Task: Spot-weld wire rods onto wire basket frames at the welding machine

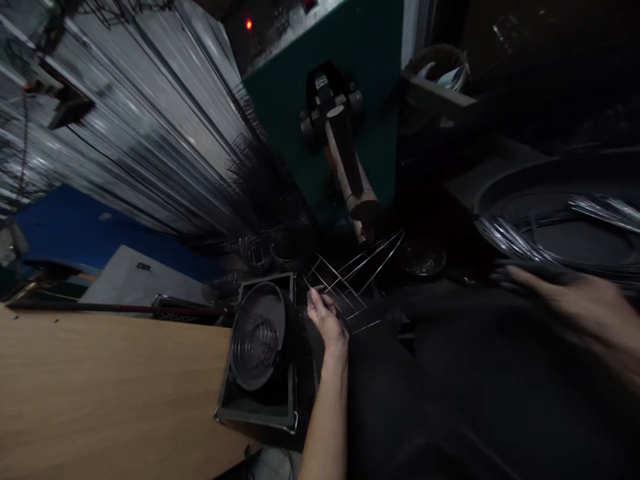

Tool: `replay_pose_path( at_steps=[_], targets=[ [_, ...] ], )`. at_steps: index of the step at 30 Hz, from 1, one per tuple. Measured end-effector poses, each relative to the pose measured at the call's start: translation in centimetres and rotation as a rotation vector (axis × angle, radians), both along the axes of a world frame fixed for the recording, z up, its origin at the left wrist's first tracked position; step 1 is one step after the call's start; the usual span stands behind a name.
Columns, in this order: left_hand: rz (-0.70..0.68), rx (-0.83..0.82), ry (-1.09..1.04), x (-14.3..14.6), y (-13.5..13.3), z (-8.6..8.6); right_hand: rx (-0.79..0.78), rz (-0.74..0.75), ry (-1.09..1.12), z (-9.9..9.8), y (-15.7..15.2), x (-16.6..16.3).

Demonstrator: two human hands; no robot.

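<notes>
A bent metal wire rack point(345, 287) with crossing rods is held in my left hand point(325, 317), whose fingers are pinched on its near left edge. The rack stands out in front of my dark clothing, just below the welding machine's rounded electrode arm point(350, 167). On the far right, my right hand point(560, 293) is smeared by motion close to the near rim of a large round basin point(480, 193). Bundles of shiny wire pieces point(510, 237) lie in that basin. I cannot make out whether the right fingers grip anything.
A green machine body point(280, 87) with a red light point(249, 25) rises ahead. Left of my arm, a round pan with wire rings point(257, 343) sits on a metal-framed crate point(260, 413). Plywood point(100, 387) and a blue panel point(100, 220) are at left. A small dish point(424, 259) lies beyond.
</notes>
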State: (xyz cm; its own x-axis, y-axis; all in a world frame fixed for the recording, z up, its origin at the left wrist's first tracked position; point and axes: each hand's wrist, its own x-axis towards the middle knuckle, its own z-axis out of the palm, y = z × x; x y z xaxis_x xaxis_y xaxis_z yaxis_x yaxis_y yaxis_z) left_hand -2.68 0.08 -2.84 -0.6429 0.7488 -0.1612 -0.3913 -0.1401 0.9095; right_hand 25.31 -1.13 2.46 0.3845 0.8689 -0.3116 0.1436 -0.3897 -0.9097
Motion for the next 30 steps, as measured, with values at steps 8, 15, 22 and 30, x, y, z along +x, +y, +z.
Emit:
replay_pose_path(
  at_steps=[8, 15, 22, 30],
  targets=[
    [0.013, 0.001, 0.008, -0.2, 0.1, 0.0, -0.018, 0.056, 0.483, 0.9, 5.0, -10.6],
    [0.02, -0.039, 0.092, -0.8, 0.6, -1.0, 0.073, 0.07, 0.661, -0.6, 5.4, -12.1],
    [0.03, -0.065, 0.093, -0.9, 1.1, -1.2, 0.033, 0.08, 0.664, -0.7, 5.4, -12.1],
    [-0.002, -0.072, 0.073, -0.6, 1.3, -0.4, -0.027, -0.008, 0.766, 0.3, 5.4, -12.6]
  ],
)
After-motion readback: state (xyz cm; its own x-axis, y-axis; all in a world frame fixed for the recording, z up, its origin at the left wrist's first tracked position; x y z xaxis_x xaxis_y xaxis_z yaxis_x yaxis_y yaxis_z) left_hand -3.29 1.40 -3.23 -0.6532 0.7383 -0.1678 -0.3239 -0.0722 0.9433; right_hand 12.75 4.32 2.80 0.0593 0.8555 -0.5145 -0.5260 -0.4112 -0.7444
